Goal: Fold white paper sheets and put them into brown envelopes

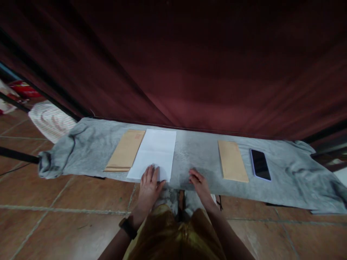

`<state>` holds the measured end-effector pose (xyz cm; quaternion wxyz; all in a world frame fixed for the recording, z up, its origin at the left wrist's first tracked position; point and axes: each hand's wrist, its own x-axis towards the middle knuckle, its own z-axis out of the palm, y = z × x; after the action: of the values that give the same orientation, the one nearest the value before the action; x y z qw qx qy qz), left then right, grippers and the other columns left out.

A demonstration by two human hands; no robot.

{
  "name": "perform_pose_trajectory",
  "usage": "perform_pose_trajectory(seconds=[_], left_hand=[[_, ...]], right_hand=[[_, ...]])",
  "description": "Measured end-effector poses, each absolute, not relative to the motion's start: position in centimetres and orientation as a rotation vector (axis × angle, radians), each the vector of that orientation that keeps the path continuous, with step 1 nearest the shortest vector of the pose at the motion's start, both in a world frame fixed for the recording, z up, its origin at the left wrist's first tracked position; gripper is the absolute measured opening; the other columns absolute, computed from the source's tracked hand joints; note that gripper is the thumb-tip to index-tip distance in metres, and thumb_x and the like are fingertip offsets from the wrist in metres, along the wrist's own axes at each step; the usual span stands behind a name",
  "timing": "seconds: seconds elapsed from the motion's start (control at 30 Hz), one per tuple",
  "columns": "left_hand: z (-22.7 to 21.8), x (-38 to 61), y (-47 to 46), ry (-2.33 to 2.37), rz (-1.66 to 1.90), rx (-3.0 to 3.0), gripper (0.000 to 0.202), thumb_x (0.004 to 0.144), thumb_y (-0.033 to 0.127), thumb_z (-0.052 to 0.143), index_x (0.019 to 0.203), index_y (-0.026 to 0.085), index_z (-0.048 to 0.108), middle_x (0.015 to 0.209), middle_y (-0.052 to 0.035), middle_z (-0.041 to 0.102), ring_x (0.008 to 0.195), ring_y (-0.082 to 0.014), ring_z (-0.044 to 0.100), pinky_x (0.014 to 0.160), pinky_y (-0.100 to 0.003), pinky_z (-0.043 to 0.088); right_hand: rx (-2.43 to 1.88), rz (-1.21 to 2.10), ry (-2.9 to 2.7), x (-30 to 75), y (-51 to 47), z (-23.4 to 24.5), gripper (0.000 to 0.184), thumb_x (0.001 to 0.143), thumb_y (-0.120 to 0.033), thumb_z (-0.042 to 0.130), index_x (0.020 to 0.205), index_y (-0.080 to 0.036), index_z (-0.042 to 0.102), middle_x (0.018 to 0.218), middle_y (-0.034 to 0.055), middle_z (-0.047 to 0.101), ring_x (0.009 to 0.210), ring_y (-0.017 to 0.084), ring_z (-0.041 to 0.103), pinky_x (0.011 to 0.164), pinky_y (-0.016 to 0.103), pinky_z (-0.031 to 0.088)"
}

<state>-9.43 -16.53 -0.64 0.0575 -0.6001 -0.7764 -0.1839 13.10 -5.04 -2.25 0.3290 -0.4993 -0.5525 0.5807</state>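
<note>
A white sheet of paper lies on the grey cloth-covered bench, with faint crease lines across it. My left hand rests on its near edge, fingers stretched out and the thumb apart. Just left of the sheet is a stack of brown envelopes, touching or partly under its edge. My right hand hovers at or just above the grey cloth, right of the sheet, with its fingers curled in and no object showing in them. Farther right lies a single brown envelope, apart from both hands.
A phone with a dark screen lies right of the single envelope. The grey cloth is rumpled at both ends of the narrow bench. Behind it hangs a dark red curtain. A striped cloth is at the left, above the tiled floor.
</note>
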Motion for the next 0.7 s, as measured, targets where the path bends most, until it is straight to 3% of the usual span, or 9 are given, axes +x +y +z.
perform_pose_trajectory(seconds=[0.1,0.23,0.37,0.53,0.7], left_hand=[[-1.2,-10.4,-17.4,-2.362,-0.477,-1.833,0.056,0.098,0.047,0.048,0.144,0.014,0.046,0.151,-0.0231,0.047,0.141,-0.0373,0.044,0.109,-0.055,0.042],[-1.0,-10.5,-17.3,-2.359,-0.408,-1.833,0.055,0.099,0.047,0.045,0.142,0.013,0.05,0.149,-0.0226,0.051,0.137,-0.0376,0.048,0.106,-0.053,0.044],[-0.4,-10.5,-17.3,-2.349,-0.359,-1.851,0.055,0.1,0.047,0.045,0.142,0.012,0.05,0.149,-0.0224,0.052,0.136,-0.0378,0.049,0.105,-0.053,0.044],[-0.4,-10.4,-17.3,-2.331,-0.346,-1.853,0.055,0.1,0.045,0.044,0.142,0.01,0.051,0.147,-0.0244,0.053,0.136,-0.0385,0.049,0.103,-0.053,0.045],[0.0,-10.9,-17.1,-2.348,-0.317,-1.867,0.051,0.099,0.046,0.047,0.138,0.015,0.055,0.144,-0.0206,0.057,0.133,-0.0372,0.053,0.102,-0.052,0.046]], right_hand=[[-1.307,1.583,-1.492,7.7,-4.5,-2.2,0.032,0.082,-0.039,0.054,0.103,-0.024,0.072,0.091,0.0036,0.069,0.071,0.018,0.065,0.064,0.035,0.059],[-1.33,1.561,-1.555,3.9,-4.2,-2.3,0.023,0.079,-0.03,0.058,0.095,-0.025,0.073,0.082,-0.0002,0.066,0.069,0.015,0.061,0.059,0.026,0.054],[-1.363,1.484,-1.592,2.9,-4.8,-2.3,0.026,0.077,-0.021,0.057,0.097,-0.025,0.073,0.087,-0.0005,0.065,0.076,0.015,0.061,0.065,0.024,0.053],[-1.396,1.382,-1.606,2.9,-6.1,-2.3,0.037,0.079,-0.021,0.053,0.112,-0.025,0.07,0.103,0.0026,0.064,0.082,0.016,0.061,0.077,0.03,0.055],[-1.346,1.295,-1.652,2.8,-7.0,-1.7,0.04,0.078,-0.02,0.053,0.115,-0.026,0.069,0.103,0.0039,0.066,0.08,0.017,0.062,0.086,0.034,0.053]])
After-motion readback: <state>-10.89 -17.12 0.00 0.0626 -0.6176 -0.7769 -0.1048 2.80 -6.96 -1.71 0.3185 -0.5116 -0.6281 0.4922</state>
